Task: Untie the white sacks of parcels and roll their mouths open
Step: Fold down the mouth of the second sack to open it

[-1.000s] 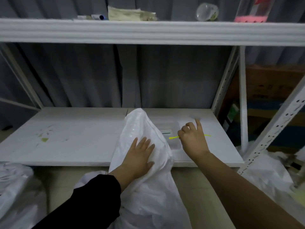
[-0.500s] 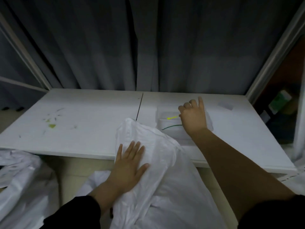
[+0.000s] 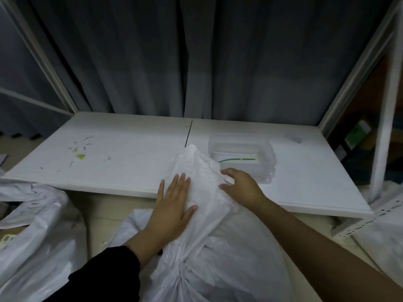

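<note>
Sack of white woven plastic (image 3: pixel 209 247) leaned its crumpled top over the front edge of a low white shelf board (image 3: pixel 109 153), held between two hands. The left hand (image 3: pixel 172 205) lay flat on its left side, fingers straight and spread, pressing the fabric. The right hand (image 3: pixel 242 186) gripped a fold opposite, fingers curled into it. Just beyond sat a clear plastic tray (image 3: pixel 268 149) holding thin green and yellow ties (image 3: pixel 236 159)

White sack (image 3: pixel 218 269): left hand (image 3: pixel 174 203) flat on it, right hand (image 3: pixel 242 185) gripping top.
</note>
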